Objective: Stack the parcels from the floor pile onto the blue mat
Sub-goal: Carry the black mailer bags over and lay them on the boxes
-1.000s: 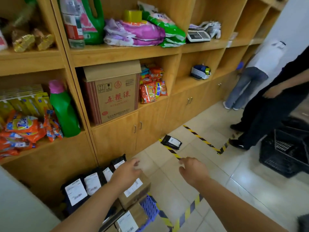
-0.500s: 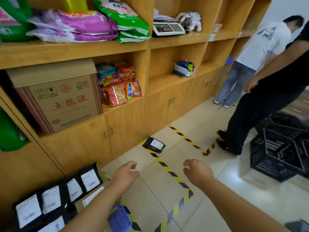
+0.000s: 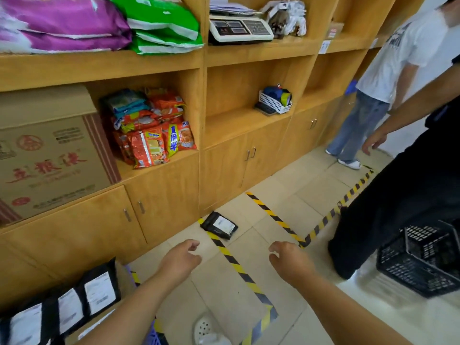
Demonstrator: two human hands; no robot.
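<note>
Left hand: the left hand (image 3: pixel 179 261) is stretched forward over the floor (image 3: pixel 286 205), palm down, fingers (image 3: pixel 193 245) loosely curled at the tips and holding nothing.
Right hand: the right hand (image 3: pixel 290 262) reaches out level with the left, well apart from it, fingers bent loosely downward and parted, touching nothing.
Lone parcel: a black parcel (image 3: pixel 219 225) with a white label lies flat on the floor ahead of both hands, just beside the cabinet doors (image 3: pixel 161 202), resting across the end of a strip of yellow-and-black tape (image 3: pixel 236 265).
Stacked parcels: a row of black parcels with white labels (image 3: pixel 82 302) stands on edge at the lower left, leaning one against the next, on top of what looks like a brown carton, though the corner is too cramped to be sure.
Blue mat: only a sliver of the blue mat (image 3: pixel 151 338) shows at the bottom edge, beside the left forearm and below the row.
Tape: a second taped line (image 3: pixel 323 222) marks a corner further right on the tiles.
Shelving: wooden shelves (image 3: pixel 224 56) hold a large printed cardboard box (image 3: pixel 49 165), red snack packets (image 3: pixel 154 135), purple and green bags (image 3: pixel 112 26), a weighing scale (image 3: pixel 240 29) and a small white basket (image 3: pixel 273 104).
People: a person in black trousers (image 3: pixel 398 207) stands at the right beside a black crate (image 3: pixel 420 262); another in a white shirt and jeans (image 3: pixel 373 95) stands further back.
Near foot: a white perforated shoe (image 3: pixel 206 331) shows at the bottom.
</note>
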